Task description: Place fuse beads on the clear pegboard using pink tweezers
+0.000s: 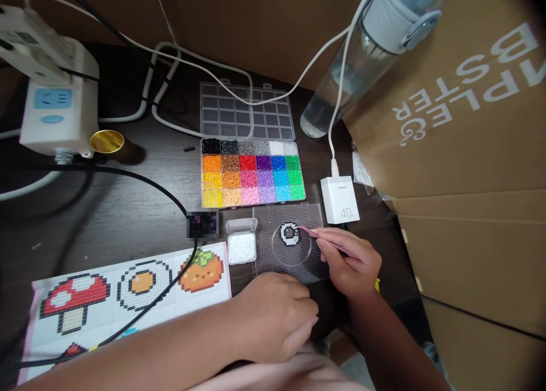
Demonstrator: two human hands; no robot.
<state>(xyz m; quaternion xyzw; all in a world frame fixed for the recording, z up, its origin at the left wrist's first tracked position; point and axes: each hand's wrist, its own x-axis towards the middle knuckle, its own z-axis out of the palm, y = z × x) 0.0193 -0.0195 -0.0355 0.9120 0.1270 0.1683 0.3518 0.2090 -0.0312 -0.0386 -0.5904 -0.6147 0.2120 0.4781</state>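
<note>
Pink tweezers [336,245] are gripped in my right hand [353,260], their tips at the upper right of a small ring of white and black fuse beads [290,234]. That ring lies on a clear pegboard [264,220] with a round outline around it. My left hand [279,317] rests curled into a loose fist by the pegboard's front edge, with nothing visible in it. Just left of the board stands a small open box of white beads [242,248]. Behind is a compartment case of coloured beads [253,172], its divided clear lid [247,112] laid back.
A pattern sheet [113,322] lies at left, crossed by a black cable [164,288]. A white charger [340,200] and a water bottle [350,78] stand at right beside a cardboard wall [464,152]. At far left are a power strip [60,109] and a gold-topped container [107,142].
</note>
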